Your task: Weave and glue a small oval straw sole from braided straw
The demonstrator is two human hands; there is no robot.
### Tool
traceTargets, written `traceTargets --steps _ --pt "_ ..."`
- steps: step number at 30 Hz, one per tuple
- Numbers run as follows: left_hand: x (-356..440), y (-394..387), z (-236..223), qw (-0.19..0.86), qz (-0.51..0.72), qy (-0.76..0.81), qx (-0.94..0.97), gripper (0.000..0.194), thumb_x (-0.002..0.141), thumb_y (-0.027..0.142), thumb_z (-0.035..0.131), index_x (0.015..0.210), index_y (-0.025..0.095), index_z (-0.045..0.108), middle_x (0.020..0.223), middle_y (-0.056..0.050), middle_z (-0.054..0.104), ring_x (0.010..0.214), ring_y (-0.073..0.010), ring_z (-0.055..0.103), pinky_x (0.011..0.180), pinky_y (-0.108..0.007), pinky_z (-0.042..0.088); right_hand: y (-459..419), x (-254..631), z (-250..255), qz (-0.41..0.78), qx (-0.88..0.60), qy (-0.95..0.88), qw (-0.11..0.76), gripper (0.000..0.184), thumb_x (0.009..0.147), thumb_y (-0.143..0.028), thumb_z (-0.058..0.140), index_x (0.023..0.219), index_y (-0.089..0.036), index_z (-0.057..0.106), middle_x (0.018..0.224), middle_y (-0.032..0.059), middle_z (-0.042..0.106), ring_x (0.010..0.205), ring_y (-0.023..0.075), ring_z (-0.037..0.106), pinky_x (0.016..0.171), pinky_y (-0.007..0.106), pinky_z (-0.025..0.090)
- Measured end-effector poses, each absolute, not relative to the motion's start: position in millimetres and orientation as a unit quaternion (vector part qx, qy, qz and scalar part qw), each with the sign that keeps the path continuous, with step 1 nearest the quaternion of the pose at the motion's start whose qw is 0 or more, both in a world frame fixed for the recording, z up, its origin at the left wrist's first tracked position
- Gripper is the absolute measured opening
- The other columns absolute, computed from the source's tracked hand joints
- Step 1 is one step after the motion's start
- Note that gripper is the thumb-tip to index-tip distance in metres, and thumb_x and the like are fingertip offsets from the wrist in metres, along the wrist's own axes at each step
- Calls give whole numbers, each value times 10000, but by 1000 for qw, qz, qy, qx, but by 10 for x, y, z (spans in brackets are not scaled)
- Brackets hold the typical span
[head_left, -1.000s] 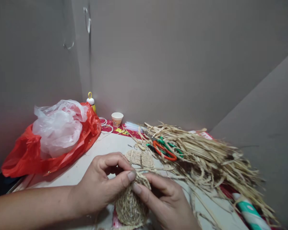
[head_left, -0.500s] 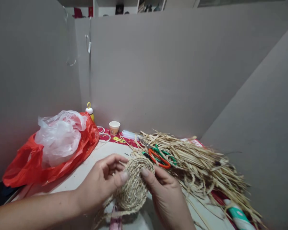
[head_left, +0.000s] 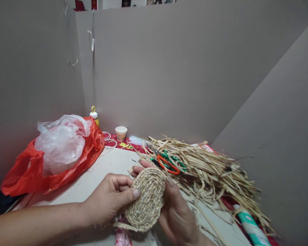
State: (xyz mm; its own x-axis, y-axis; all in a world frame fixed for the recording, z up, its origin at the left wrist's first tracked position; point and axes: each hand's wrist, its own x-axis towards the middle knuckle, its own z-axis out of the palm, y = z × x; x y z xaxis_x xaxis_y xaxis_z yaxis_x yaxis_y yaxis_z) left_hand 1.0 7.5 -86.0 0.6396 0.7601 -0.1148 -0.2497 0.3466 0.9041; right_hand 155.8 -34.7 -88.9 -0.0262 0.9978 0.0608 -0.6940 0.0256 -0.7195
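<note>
A flat oval coil of braided straw (head_left: 146,198) is held up in front of me, with a loose braid end trailing at its lower left. My left hand (head_left: 113,196) pinches its left edge, the thumb lying on the face and the other fingers curled behind. On the other side my right hand (head_left: 178,208) cradles it, thumb along the right edge and fingers reaching behind, their tips showing above the top. Just beyond the coil lie scissors with orange handles (head_left: 166,165) and a green-handled pair (head_left: 179,162).
A heap of dry straw (head_left: 207,167) spreads along the right. A red plastic bag (head_left: 23,174) with a clear one inside sits left. At the back stand a paper cup (head_left: 121,134) and a yellow-and-white bottle (head_left: 94,116). A green-and-white tube (head_left: 251,225) lies right. Grey panels surround the table.
My right hand has slid its fingers behind the coil, and its thumb has moved from the face to the right edge. The coil is turned more squarely to me. The view has tipped slightly down.
</note>
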Motion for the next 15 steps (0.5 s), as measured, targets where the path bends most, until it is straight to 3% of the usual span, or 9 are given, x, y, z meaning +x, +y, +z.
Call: traceTargets --steps 4,11,15 --pt "35 26 -954 799 300 273 445 325 642 366 839 741 92 695 660 -30 663 565 -96 582 599 -233 457 -403 1519 -903 693 -216 -288 625 458 774 -514 683 1105 -198 695 1041 97 746 960 298 674 878 434 496" --pt "64 -57 -1057 814 307 210 447 211 733 304 784 793 106 741 780 -36 690 638 -86 588 639 -210 451 -428 1467 -943 697 -215 -276 626 361 800 -489 665 990 -189 727 864 53 766 815 244 704 824 387 529" --pt "61 -11 -964 793 331 260 440 253 700 345 802 775 116 726 678 -20 671 588 -95 571 617 -224 444 -383 1511 -938 674 -233 -287 639 419 778 -512 684 1065 -207 706 1015 76 754 933 258 683 870 388 511"
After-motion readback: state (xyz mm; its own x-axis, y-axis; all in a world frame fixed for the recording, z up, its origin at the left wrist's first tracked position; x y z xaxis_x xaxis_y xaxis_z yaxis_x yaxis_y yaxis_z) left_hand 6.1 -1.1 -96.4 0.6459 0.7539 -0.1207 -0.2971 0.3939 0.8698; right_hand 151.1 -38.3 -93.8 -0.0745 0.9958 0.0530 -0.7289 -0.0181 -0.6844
